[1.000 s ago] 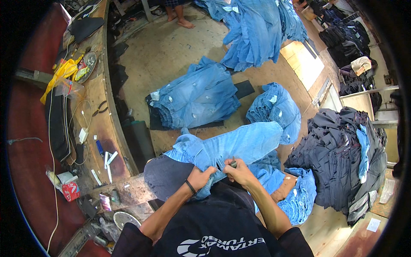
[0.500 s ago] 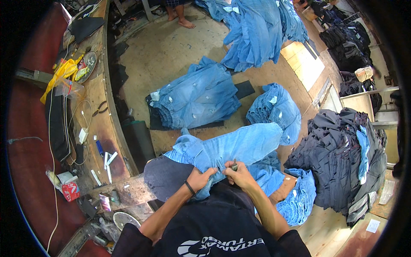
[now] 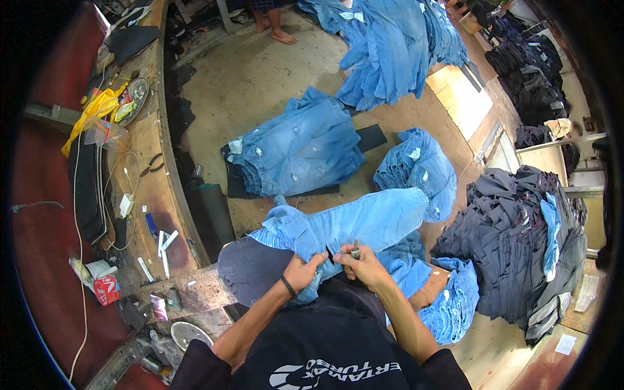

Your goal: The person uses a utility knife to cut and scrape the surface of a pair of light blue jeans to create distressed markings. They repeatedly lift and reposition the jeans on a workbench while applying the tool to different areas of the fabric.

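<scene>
A light-blue denim garment (image 3: 370,218), apparently jeans, lies stretched across a dark rounded board (image 3: 250,270) in front of me. My left hand (image 3: 304,272) is closed, pinching the edge of the denim between thumb and fingers. Close to its right, my right hand (image 3: 365,266) is closed round a small dull-green tool (image 3: 355,252) whose end points up; its exact kind is too small to tell. That hand's fingertips also touch the denim. A narrow dark gap shows in the cloth between the two hands.
Denim piles (image 3: 299,146) lie on the floor ahead, with a folded bundle (image 3: 419,172) nearby. Dark trousers (image 3: 507,240) are heaped at right. A wooden bench (image 3: 166,214) at left bears pliers (image 3: 153,164), white sticks and a cable. A person's bare feet (image 3: 283,36) stand far off.
My hands have drawn slightly apart, and a dark gap has come up in the denim between them. The garment otherwise lies the same.
</scene>
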A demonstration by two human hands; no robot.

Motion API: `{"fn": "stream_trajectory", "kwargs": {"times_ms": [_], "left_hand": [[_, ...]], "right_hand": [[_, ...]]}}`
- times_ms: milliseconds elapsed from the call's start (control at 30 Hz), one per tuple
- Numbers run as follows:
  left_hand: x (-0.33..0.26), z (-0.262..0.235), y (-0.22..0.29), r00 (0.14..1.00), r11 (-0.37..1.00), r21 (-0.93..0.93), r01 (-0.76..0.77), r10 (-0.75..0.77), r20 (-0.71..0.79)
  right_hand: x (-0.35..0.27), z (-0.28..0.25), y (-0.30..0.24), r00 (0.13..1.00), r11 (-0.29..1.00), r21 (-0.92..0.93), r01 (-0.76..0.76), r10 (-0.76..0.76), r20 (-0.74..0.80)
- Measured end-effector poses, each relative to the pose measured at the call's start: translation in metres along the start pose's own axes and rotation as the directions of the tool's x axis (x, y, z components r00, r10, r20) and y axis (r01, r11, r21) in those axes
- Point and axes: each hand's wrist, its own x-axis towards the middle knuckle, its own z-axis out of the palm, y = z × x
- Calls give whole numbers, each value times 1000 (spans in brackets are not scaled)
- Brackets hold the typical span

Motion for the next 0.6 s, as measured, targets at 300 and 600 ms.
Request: {"fn": "stream_trajectory", "kwargs": {"times_ms": [300,600], "left_hand": [[2,5,5,999,998,-67,-19,22,44],[3,1,5,997,999,-34,-21,24,71]], "right_hand": [[20,4,-15,987,961,-272,43,-83,-138],[25,-2,-17,989,994,-62,-92,84,-118]]}}
